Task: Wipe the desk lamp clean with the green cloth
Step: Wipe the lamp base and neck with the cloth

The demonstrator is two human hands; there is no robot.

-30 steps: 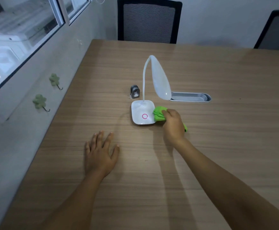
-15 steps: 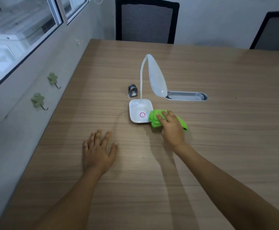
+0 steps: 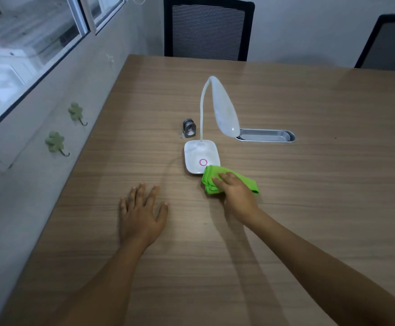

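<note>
Take the desk lamp [image 3: 201, 156] as your reference. Its near right corner is blocked: the green cloth [image 3: 217, 178] overlaps the base there, with your right hand [image 3: 237, 196] on it. Just behind the base on the left stands a small metal clip [image 3: 189, 131]; to the right behind it, a metal cable tray [image 3: 266, 136] is set into the table [image 3: 309, 208]. The drooping lamp head overhangs the base's far right side. Left of the base the tabletop is bare down to your left hand [image 3: 140, 215], lying flat.

The lamp [image 3: 202, 156] stands mid-desk [image 3: 309, 208]. A small clip [image 3: 189, 131] sits just behind-left of its base, a recessed cable tray [image 3: 266, 135] behind-right. The cloth [image 3: 215, 182] lies at the base's near-right corner, under the right hand [image 3: 237, 196]; the left hand [image 3: 141, 215] rests flat nearer, leftward.
</note>
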